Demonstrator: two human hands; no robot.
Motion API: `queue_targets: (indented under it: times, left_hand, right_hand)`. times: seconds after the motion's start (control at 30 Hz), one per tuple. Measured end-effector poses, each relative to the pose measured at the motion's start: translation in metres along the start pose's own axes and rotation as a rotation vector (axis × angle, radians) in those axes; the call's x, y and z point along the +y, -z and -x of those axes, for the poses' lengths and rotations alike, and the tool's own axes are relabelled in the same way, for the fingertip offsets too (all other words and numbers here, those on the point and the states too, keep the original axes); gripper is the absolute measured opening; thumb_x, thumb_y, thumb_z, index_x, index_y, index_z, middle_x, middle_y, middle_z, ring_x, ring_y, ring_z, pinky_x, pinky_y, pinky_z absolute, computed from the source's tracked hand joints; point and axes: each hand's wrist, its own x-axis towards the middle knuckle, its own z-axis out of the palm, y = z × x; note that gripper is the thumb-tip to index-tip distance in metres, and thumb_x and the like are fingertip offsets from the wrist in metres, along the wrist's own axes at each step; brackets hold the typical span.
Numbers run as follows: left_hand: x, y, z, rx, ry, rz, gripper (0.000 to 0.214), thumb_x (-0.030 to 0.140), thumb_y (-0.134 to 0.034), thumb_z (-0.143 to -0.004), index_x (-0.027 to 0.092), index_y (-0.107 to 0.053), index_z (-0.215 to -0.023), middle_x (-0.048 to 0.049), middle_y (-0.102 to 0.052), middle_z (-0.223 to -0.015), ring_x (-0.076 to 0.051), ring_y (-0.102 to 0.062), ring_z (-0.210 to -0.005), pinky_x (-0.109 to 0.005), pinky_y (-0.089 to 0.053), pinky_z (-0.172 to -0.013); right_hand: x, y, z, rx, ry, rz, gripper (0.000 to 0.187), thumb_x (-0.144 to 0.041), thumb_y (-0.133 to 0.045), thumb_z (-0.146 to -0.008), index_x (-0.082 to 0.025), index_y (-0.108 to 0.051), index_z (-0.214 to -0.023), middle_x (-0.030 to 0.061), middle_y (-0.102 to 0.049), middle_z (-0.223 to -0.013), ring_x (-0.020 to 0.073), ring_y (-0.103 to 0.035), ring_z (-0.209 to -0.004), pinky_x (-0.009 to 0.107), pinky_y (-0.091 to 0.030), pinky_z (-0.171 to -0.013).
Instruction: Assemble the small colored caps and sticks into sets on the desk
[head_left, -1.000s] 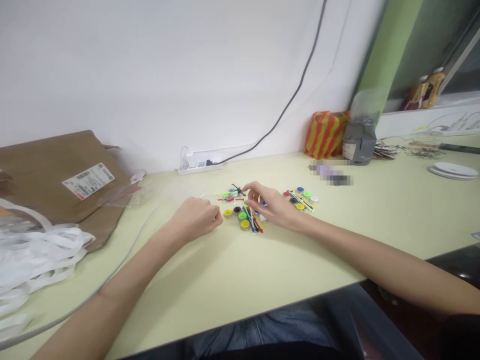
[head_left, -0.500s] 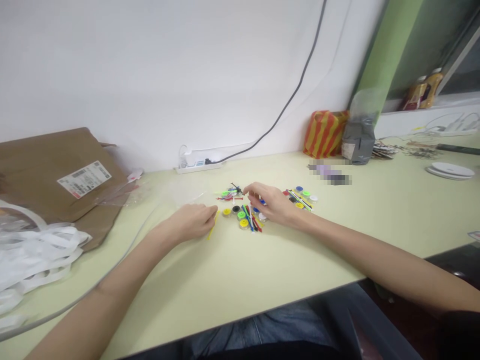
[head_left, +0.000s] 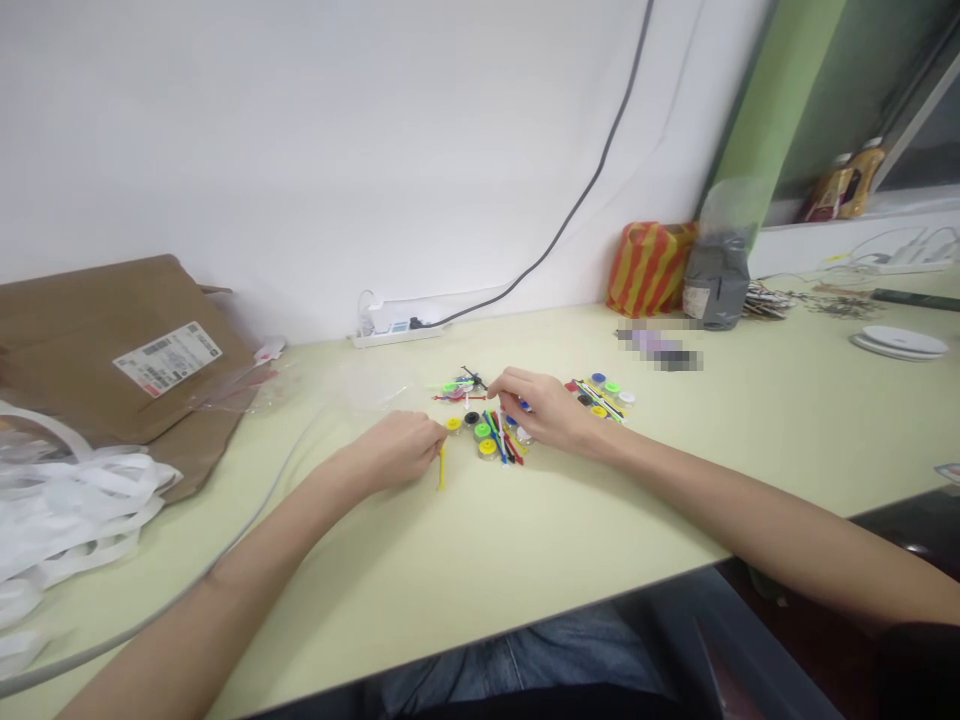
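My left hand [head_left: 405, 450] is closed, with a thin yellow plastic arrow [head_left: 442, 470] pinched at the fingertips and pointing down toward the table edge. Just beyond those fingers sits a yellow-centred round disc [head_left: 453, 425]. My right hand [head_left: 544, 405] is closed, its fingers curled above a group of coloured plastic arrows [head_left: 501, 435] and round discs; whatever lies between its fingertips is hidden. A green disc [head_left: 482, 431] and another yellow disc [head_left: 487, 448] lie beside these arrows. Behind is a tangled pile of arrows [head_left: 465, 385].
Another group of arrows and discs [head_left: 598, 398] lies right of my right hand. A brown paper package [head_left: 90, 330] and white strips [head_left: 82, 510] occupy the left. A power strip [head_left: 397, 330] rests against the wall; a striped bag [head_left: 649, 268] stands at the back right.
My left hand has shifted slightly right, and the yellow arrow has swung from slanted to nearly straight toward me. My right hand has barely moved.
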Motion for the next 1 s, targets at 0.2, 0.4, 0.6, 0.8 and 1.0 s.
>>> queue_targets:
  times: [0.2, 0.4, 0.6, 0.8, 1.0]
  left_hand:
    - [-0.001, 0.004, -0.001, -0.042, 0.030, -0.049, 0.024, 0.012, -0.043, -0.085, 0.020, -0.059, -0.070, -0.0065, -0.066, -0.070, -0.023, -0.061, -0.064, -0.033, -0.035, -0.059]
    - [-0.017, -0.003, -0.004, 0.277, 0.056, -0.175, 0.027, 0.006, -0.040, -0.088, 0.018, -0.063, -0.097, -0.0125, -0.067, -0.097, -0.027, -0.064, -0.092, -0.040, -0.045, -0.081]
    - [-0.030, -0.029, -0.012, 0.418, -0.010, -0.019, 0.057, 0.003, -0.036, -0.088, 0.021, -0.045, -0.141, -0.0127, -0.050, -0.145, -0.025, -0.050, -0.130, -0.043, -0.041, -0.106]
    - [-0.032, -0.035, -0.017, 0.387, -0.109, 0.067, 0.045, 0.012, -0.032, -0.097, 0.024, -0.056, -0.132, -0.0076, -0.047, -0.150, -0.022, -0.047, -0.135, -0.043, -0.040, -0.111]
    - [-0.036, -0.038, -0.018, 0.360, -0.117, 0.052, 0.046, 0.015, -0.032, -0.098, 0.024, -0.056, -0.135, -0.0052, -0.052, -0.149, -0.021, -0.045, -0.140, -0.047, -0.034, -0.117]
  right_hand:
    - [0.000, -0.001, 0.000, 0.013, 0.012, 0.012, 0.025, -0.009, -0.039, -0.097, -0.018, -0.061, -0.105, 0.0058, -0.065, -0.098, 0.0147, -0.058, -0.079, 0.026, -0.041, -0.071]
    - [0.001, -0.001, -0.002, 0.012, 0.020, 0.045, 0.025, -0.007, -0.041, -0.095, -0.018, -0.062, -0.104, 0.0060, -0.066, -0.097, 0.0161, -0.059, -0.082, 0.028, -0.041, -0.076]
    - [0.002, -0.005, -0.002, 0.010, 0.035, 0.075, 0.026, -0.006, -0.042, -0.094, -0.017, -0.063, -0.106, 0.0060, -0.067, -0.095, 0.0167, -0.058, -0.080, 0.029, -0.041, -0.077]
    - [0.003, -0.005, -0.001, 0.016, 0.033, 0.077, 0.025, -0.007, -0.043, -0.095, -0.018, -0.063, -0.105, 0.0058, -0.067, -0.095, 0.0172, -0.058, -0.081, 0.030, -0.040, -0.078]
    - [0.004, -0.005, 0.000, 0.004, 0.026, 0.073, 0.024, -0.006, -0.044, -0.093, -0.018, -0.063, -0.102, 0.0058, -0.067, -0.096, 0.0174, -0.058, -0.082, 0.030, -0.041, -0.080]
